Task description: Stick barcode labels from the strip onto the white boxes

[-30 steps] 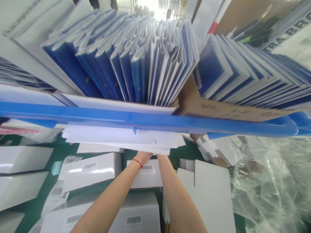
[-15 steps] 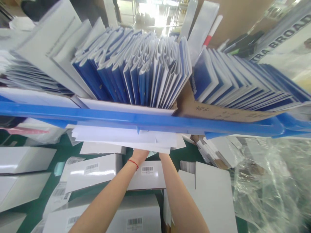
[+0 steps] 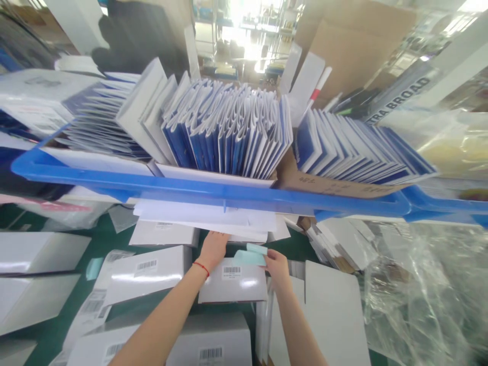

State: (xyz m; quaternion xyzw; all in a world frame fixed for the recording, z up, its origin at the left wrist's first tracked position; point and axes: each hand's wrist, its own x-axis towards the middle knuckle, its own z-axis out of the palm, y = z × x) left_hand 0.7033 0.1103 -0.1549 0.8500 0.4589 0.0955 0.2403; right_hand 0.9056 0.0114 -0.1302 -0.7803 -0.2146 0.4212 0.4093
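Observation:
Pale blue-green slips (image 3: 249, 257) are pinched in my right hand (image 3: 278, 267), over the rear edge of a white box with a barcode label (image 3: 232, 288). My left hand (image 3: 213, 247), with a red string on its wrist, reaches forward at that box's back left corner. Its fingers look stretched out, with their tips partly hidden at the edge of white paper sheets (image 3: 206, 216). Just beyond it, another white box (image 3: 163, 234) lies partly under the sheets. A further labelled white box (image 3: 148, 272) stands left of my left forearm.
A blue rack rim (image 3: 213, 192) crosses above my hands, holding upright blue-and-white booklets (image 3: 229, 132) and more booklets (image 3: 351, 147) in a cardboard box. Flat white cartons (image 3: 335, 310) and crumpled clear plastic (image 3: 415, 290) lie at right. White boxes (image 3: 41, 251) line the left.
My right hand has come back from under the sheets and moved right, and the slips now show in it. My left hand shifted slightly left. The view has tilted up and moved back a little.

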